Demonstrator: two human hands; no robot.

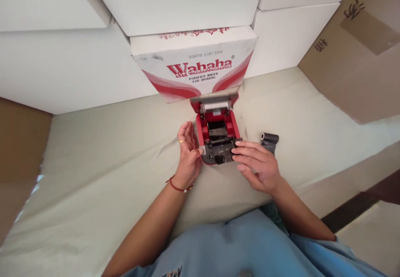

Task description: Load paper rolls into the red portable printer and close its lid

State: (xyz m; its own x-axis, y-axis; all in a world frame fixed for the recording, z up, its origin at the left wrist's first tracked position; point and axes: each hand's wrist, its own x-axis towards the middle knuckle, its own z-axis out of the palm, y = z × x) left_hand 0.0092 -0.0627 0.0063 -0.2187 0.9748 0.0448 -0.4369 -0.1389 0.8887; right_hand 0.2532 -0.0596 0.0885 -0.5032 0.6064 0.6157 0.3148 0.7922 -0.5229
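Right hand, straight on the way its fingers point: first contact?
Right hand: looks like the black front section of the open red device, right at the fingertips. Left hand is beyond it. Depth unclear: can't tell whether the fingers already touch or hover just above.

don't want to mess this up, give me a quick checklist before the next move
1. Lid raised: ok
2. Left hand at the device: ok, against its left side
3. Right hand at the film: ok, fingertips by its right edge
4. Dark roll inside the device: ok
5. Film straight and crease-free: cannot tell, too small
6. Other roll fully wound: not ok, its tail is loose
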